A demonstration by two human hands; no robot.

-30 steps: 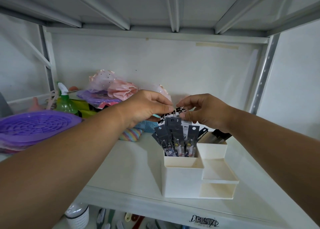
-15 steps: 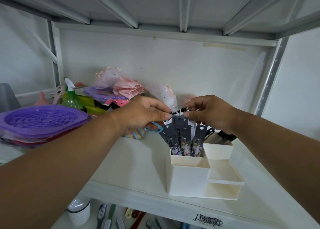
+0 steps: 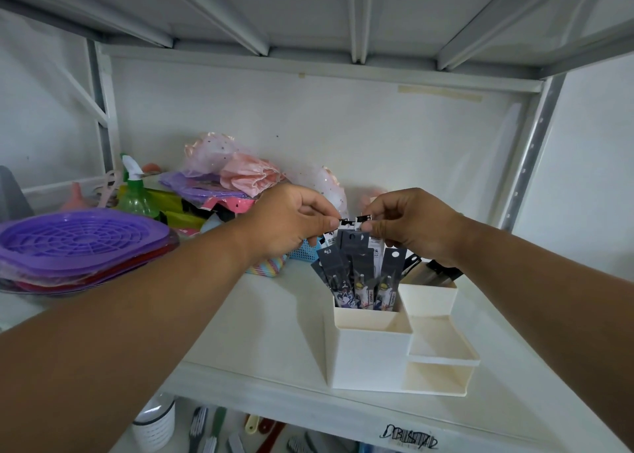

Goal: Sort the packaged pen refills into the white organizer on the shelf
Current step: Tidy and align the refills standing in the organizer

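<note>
White shelf (image 3: 274, 315), near right: white organizer (image 3: 368, 360), tall rear compartment crowded with upright packaged pen refills (image 3: 356, 274). Left hand (image 3: 291, 222) and right hand (image 3: 411, 222) each pinching top tabs of the packs, grip narrow, closed on card. Likely risk: packs fanning, buckling, or toppling out if pressed into so tight a slot. Far left: purple trays (image 3: 79, 239), spray bottle (image 3: 135, 195), blue basket (image 3: 305, 251) close behind, crowding the left wrist.

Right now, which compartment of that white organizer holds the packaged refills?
The tall front-left compartment of the white organizer: the refill packs stand upright in it, while the two low right trays look empty.
</note>
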